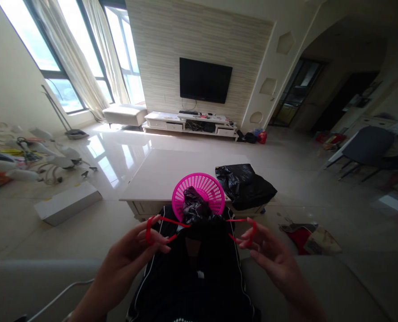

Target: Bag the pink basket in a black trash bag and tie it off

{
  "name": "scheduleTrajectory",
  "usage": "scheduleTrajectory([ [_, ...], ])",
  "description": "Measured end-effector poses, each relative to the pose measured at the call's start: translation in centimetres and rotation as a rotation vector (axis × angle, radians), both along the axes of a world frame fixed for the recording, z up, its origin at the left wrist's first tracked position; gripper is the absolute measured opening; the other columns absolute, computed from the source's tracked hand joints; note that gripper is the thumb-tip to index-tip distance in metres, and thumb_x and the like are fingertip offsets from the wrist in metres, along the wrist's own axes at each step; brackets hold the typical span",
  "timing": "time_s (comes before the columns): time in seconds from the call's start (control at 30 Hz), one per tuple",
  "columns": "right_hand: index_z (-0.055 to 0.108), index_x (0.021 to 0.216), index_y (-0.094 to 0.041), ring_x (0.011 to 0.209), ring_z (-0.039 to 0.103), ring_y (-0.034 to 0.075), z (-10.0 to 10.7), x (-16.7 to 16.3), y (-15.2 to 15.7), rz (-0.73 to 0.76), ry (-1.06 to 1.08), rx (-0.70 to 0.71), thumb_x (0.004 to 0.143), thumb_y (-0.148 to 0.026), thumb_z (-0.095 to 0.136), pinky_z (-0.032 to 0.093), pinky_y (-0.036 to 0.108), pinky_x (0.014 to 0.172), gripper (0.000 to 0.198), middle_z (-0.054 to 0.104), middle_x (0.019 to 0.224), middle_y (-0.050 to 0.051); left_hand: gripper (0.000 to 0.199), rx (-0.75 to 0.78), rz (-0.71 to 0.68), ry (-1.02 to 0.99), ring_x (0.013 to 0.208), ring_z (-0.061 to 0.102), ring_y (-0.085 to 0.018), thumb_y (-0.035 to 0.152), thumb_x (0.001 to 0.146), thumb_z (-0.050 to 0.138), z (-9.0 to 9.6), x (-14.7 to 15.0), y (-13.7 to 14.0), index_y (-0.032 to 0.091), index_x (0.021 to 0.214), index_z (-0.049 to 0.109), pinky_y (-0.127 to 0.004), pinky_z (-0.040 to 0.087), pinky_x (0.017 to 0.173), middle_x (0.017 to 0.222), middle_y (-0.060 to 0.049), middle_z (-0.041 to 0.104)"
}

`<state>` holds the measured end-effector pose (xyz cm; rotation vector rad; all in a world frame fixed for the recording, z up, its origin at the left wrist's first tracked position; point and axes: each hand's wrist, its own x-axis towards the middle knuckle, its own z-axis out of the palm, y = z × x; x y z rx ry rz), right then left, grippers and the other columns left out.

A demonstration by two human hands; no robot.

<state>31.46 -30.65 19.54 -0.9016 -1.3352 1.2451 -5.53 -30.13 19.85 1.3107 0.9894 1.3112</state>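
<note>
- Your left hand (141,252) is pinching a red loop (149,230) of the drawstring (172,221), with the fingers curled through it.
- Your right hand (269,255) is hooking the other red loop (249,235) over its fingertips, with the fingers partly spread.
- Both hands are pulling the drawstring outward, to the left and right of the bag mouth.
- The black bag (194,208) is sitting in the pink basket (202,185), between your hands and just above your lap.
- The bag mouth is bunching up at the centre, where the two red strings are meeting.
- The basket is resting at the near edge of the white bench (158,174).
- A second black bag (246,185) is lying on the bench, just to the right of the basket.
- A white box (66,203) is lying on the floor, to the left of the bench.
- A TV (205,80) is hanging on the far wall.
</note>
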Motion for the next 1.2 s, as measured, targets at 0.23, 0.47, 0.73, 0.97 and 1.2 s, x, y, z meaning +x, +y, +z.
scheduleTrajectory([
  [0.23,0.07,0.137,-0.037,0.082,0.07,0.019,3.4,-1.8,-1.8,-0.114,0.228,-0.158,0.076,-0.032,0.092,0.065,0.035,0.075,0.065,0.067,0.107,0.006,0.022,-0.117,-0.04,0.075,0.096,0.08,-0.026,0.033,0.09,0.08,-1.1,-0.3,0.6,0.022,0.109,0.077,-0.036,0.066,0.09,0.098,-0.009,0.084],
  [0.47,0.07,0.137,-0.039,0.08,0.069,0.017,3.8,-2.0,-1.8,-0.045,0.31,-0.136,0.073,-0.028,0.092,0.063,0.03,0.074,0.069,0.067,0.102,0.005,0.027,-0.016,-0.001,0.243,0.109,0.077,-0.029,0.032,0.085,0.082,-1.2,-0.4,0.6,0.023,0.11,0.08,-0.041,0.063,0.099,0.112,-0.011,0.083],
  [0.73,0.065,0.143,-0.04,0.085,0.069,0.02,3.0,-1.6,-2.3,-0.005,0.256,-0.156,0.073,-0.033,0.092,0.063,0.036,0.079,0.075,0.067,0.108,0.006,0.036,0.25,0.03,0.61,0.119,0.072,-0.029,0.028,0.089,0.073,-2.4,-0.1,1.7,0.027,0.125,0.077,-0.044,0.058,0.105,0.127,-0.011,0.077],
  [0.97,0.062,0.146,-0.04,0.092,0.069,0.023,3.3,-2.1,-2.4,0.028,0.21,-0.158,0.076,-0.035,0.091,0.061,0.041,0.087,0.076,0.068,0.106,0.005,0.021,0.318,0.062,0.607,0.083,0.077,-0.021,0.022,0.091,0.066,-1.0,1.7,2.6,0.028,0.097,0.084,-0.028,0.06,0.076,0.094,-0.005,0.083],
  [1.2,0.053,0.152,-0.044,0.108,0.069,0.024,2.3,-1.9,-1.6,0.01,0.241,-0.09,0.078,-0.03,0.09,0.053,0.045,0.107,0.084,0.07,0.103,0.002,0.013,0.377,0.117,0.369,0.075,0.072,-0.018,0.019,0.09,0.074,1.6,1.2,1.0,0.027,0.09,0.083,-0.026,0.056,0.07,0.084,-0.002,0.078],
])
